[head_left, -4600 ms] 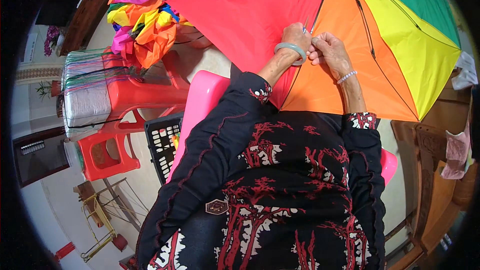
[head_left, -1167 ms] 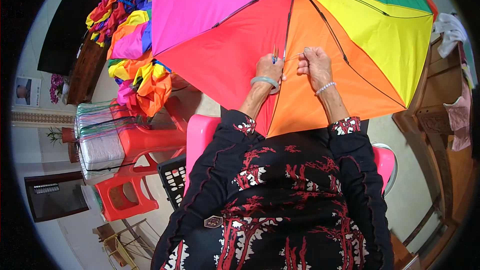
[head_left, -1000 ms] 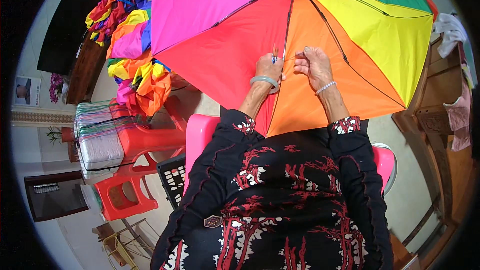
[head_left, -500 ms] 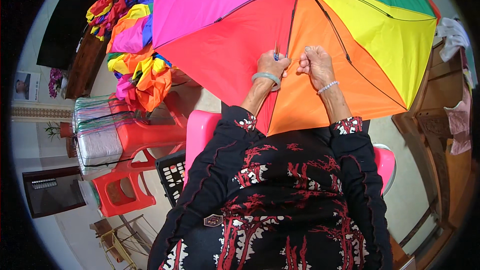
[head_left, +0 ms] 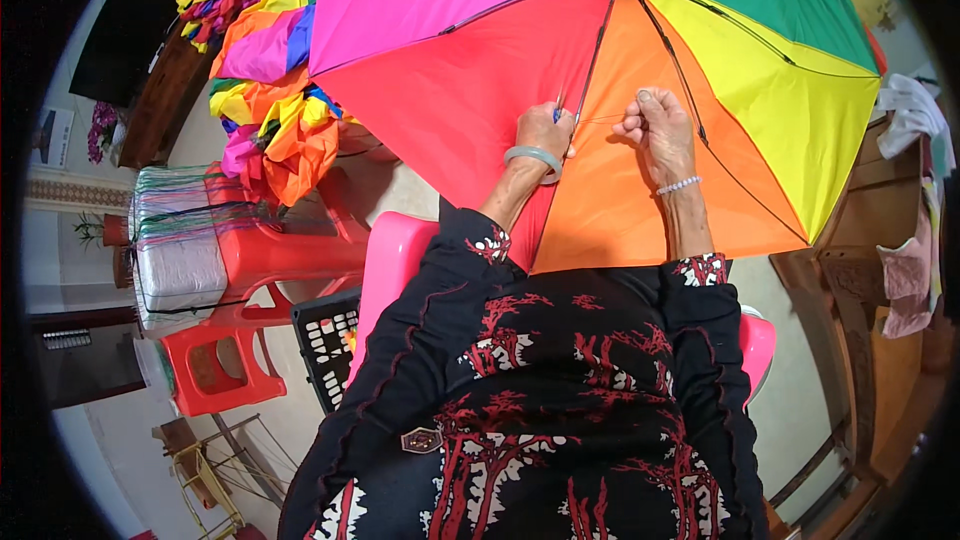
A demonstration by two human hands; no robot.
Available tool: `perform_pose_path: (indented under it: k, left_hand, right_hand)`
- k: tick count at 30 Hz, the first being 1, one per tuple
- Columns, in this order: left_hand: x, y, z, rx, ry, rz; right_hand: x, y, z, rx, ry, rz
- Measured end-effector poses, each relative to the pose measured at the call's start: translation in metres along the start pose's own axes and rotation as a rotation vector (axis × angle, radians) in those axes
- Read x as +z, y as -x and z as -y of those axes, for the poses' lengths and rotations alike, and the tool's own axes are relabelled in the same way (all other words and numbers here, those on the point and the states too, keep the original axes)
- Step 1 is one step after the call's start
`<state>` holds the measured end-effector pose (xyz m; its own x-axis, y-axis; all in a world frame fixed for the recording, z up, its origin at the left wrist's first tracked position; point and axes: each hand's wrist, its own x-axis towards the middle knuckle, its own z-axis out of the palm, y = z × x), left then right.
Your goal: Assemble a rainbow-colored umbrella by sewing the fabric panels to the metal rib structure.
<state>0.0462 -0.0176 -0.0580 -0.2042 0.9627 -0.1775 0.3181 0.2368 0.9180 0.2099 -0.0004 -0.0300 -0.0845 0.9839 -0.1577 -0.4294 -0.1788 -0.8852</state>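
Note:
A rainbow umbrella [head_left: 460,100] is spread open in front of me, its inner side with the black ribs facing me. My left hand [head_left: 543,132] is closed on a rib [head_left: 600,50] at the seam between the red and orange panels. A small pointed tool with blue on it, like thread snips [head_left: 557,114], sticks up from the same hand. To the right, over the orange panel, my right hand [head_left: 658,130] pinches a thin thread [head_left: 605,120] that runs taut toward the left hand. Whether a needle is in the pinch is too small to tell.
Several colourful folded umbrella cloths [head_left: 275,90] are heaped at the left. Below them, bundles of threads [head_left: 190,195] lie across a wrapped white block [head_left: 180,275] by red stools [head_left: 225,370]. A black tray [head_left: 325,350] stands beside my pink chair [head_left: 390,260]. Wooden furniture [head_left: 860,280] lines the right.
My right hand has drawn away to the right, lengthening the thread between the hands. The left hand keeps its hold on the rib. The whole view has shifted slightly.

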Motion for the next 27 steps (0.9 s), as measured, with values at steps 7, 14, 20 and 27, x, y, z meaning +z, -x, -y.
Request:
perform_pose_path:
  k: [7,14,20,27]
  left_hand:
    - [0.002,0.001,0.001,-0.04,0.078,0.021]
    - [-0.006,0.0,-0.007,-0.145,0.135,0.08]
    - [-0.013,0.002,-0.015,-0.26,0.33,0.136]
    - [-0.016,0.001,-0.016,-0.294,0.439,0.15]
  right_hand:
    - [-0.007,-0.004,0.003,0.007,0.023,-0.03]
    - [-0.023,-0.014,-0.009,-0.261,0.976,0.103]
    - [-0.02,-0.005,-0.013,-0.509,1.496,0.109]
    - [-0.002,0.003,0.001,-0.522,1.545,-0.027]
